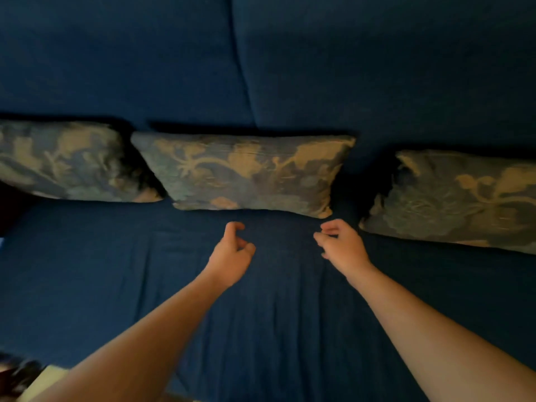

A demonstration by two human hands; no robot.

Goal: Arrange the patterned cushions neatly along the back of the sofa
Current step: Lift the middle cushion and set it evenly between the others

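Note:
Three patterned cushions in blue and tan lean in a row against the dark blue sofa back (377, 68). The left cushion (63, 161) touches the middle cushion (249, 172). A gap separates the middle one from the right cushion (458, 198), which is cut off by the frame edge. My left hand (232, 250) hovers over the seat just below the middle cushion, fingers loosely curled, holding nothing. My right hand (339, 242) is beside that cushion's lower right corner, fingers bent and apart, not touching it.
The blue seat cover (275, 329) is wrinkled in front of the cushions. A pale object (43, 378) shows at the bottom left corner, beside something dark.

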